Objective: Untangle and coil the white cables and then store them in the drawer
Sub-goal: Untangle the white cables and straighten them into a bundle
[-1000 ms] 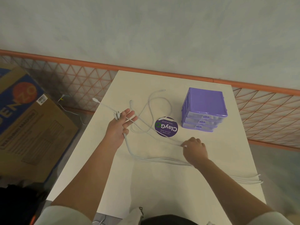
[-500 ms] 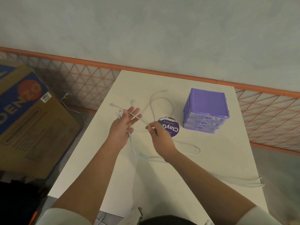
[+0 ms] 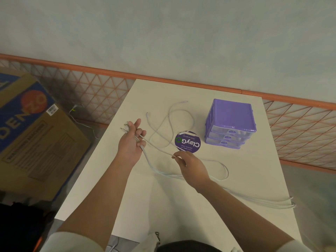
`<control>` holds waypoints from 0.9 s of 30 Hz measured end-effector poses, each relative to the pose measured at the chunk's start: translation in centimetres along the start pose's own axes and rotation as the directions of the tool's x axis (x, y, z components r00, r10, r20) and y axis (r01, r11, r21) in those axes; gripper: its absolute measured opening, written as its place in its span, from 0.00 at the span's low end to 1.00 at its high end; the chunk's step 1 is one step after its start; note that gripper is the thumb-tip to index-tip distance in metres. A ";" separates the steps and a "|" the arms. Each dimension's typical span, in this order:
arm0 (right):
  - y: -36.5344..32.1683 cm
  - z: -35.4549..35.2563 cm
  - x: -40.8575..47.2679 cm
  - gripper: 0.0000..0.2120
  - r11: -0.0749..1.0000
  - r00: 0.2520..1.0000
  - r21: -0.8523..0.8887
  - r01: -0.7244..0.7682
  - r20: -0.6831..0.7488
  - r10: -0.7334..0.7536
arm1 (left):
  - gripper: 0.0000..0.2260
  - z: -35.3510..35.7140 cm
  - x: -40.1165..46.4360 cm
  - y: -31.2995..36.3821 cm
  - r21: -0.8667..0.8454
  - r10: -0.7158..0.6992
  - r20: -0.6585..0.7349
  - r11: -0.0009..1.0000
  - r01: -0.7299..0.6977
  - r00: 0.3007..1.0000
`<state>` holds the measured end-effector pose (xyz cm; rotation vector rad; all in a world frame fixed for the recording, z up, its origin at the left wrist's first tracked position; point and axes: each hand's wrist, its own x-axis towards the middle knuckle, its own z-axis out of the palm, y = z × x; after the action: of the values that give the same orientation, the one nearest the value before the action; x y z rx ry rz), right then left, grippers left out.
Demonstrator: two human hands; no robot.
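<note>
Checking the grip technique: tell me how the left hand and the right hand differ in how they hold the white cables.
The left hand is raised with fingers mostly extended, gripping several white cables with connector ends poking past its fingertips. The right hand sits lower and nearer the purple sticker, pinching one strand at its fingertips. Both hold cable above the table.

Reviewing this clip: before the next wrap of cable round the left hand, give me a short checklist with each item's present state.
1. Cable ends gathered in the left hand: ok, the plugs stick out past its fingers.
2. Right hand has a strand: ok, it pinches one of the white cables running up to the left hand.
3. Loose cable free of knots: not ok, loops still cross one another beside the round purple sticker.
4. All cable on the table: not ok, strands trail off its right edge.
5. Purple drawer unit ready to receive: not ok, all three drawers look closed.
</note>
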<state>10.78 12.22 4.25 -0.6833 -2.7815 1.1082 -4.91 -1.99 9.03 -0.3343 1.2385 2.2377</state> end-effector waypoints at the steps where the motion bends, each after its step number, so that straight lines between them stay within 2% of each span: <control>1: 0.1 0.0 0.1 0.09 1.000 1.000 -0.022 0.006 -0.008 -0.007 | 0.14 -0.1 0.0 0.0 0.007 -0.002 -0.001 1.000 0.002 1.000; 5: 0.2 0.2 0.3 0.12 0.983 0.997 -0.168 0.079 -0.003 -0.081 | 0.14 -0.3 -0.2 0.0 0.082 0.016 -0.009 0.996 -0.015 1.000; 9: -0.2 0.7 0.7 0.15 0.939 0.983 -0.334 0.077 0.181 -0.017 | 0.16 -0.1 -0.2 0.1 0.115 0.030 -0.002 0.993 -0.030 1.000; 11: -0.7 0.8 0.9 0.15 0.937 0.964 -0.335 0.096 0.264 -0.005 | 0.17 0.1 -0.3 0.0 0.086 0.018 0.002 0.996 -0.018 1.000; 14: -3.0 1.0 1.1 0.21 0.989 0.957 -0.103 0.108 0.280 -0.075 | 0.18 0.6 -0.7 -0.1 -0.018 0.033 0.013 0.999 -0.033 0.999; 17: -6.0 1.2 1.0 0.19 0.984 0.959 0.155 0.093 0.250 -0.130 | 0.21 0.9 -1.0 0.3 -0.102 0.030 0.015 0.994 -0.028 0.999; 21: -7.6 1.5 0.9 0.12 0.970 0.954 0.234 0.071 0.268 -0.134 | 0.28 0.4 -0.9 0.8 -0.292 -0.054 0.065 0.954 0.071 0.996; 24: -7.7 1.6 0.4 0.14 0.935 0.951 0.355 0.011 0.284 -0.119 | 0.29 0.0 -0.8 1.0 -0.407 -0.070 0.070 0.909 0.093 0.995; 27: -7.4 1.5 -0.1 0.18 0.944 0.963 0.330 -0.001 0.254 -0.088 | 0.26 -0.5 -0.3 1.3 -0.461 -0.085 0.045 0.882 0.096 0.995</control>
<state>7.70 6.50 8.15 -0.4613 -2.6919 1.7149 -5.44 -3.04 9.76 -0.5314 0.6427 2.4269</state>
